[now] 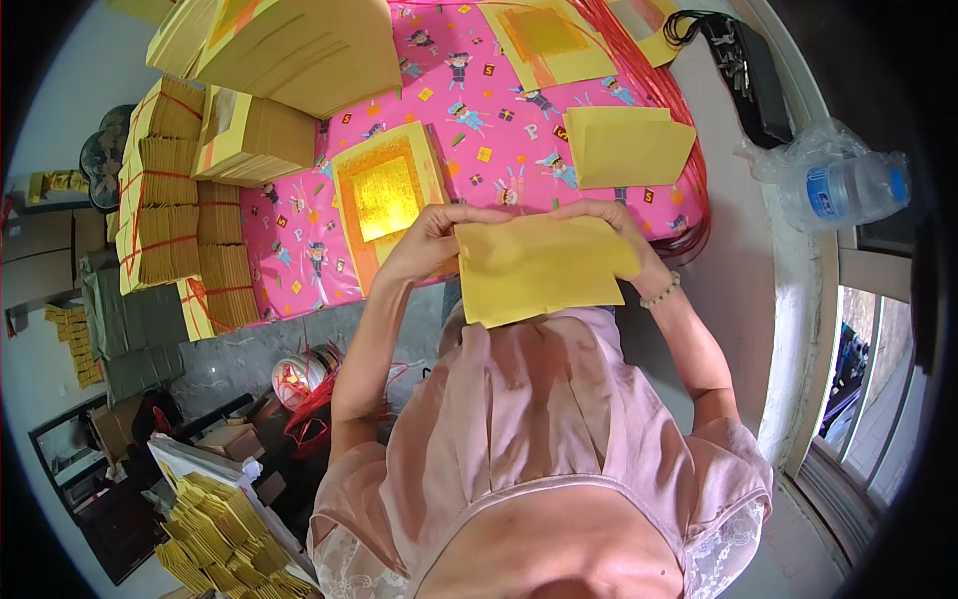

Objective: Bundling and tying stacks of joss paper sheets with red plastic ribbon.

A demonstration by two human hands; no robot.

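Note:
A sheet of yellow paper [539,268], apparently folded over, is stretched between my two hands in front of my chest, at the near edge of the table. My left hand [435,236] grips its upper left corner, thumb and fingers closed along the edge. On the other side my right hand [639,250], with a beaded bracelet at the wrist, pinches the upper right part. Just beyond my left hand lies a stack of yellow paper with a gold foil square [384,198] in an orange border. Folded yellow sheets [634,150] rest beyond my right hand.
A pink patterned cover [489,130] spans the table. Tall paper stacks [309,70] and bundles tied with red string [165,205] stand at the left. Red cords [689,120] hang along the right edge, near a plastic bottle [833,190]. More yellow bundles [225,529] lie lower left.

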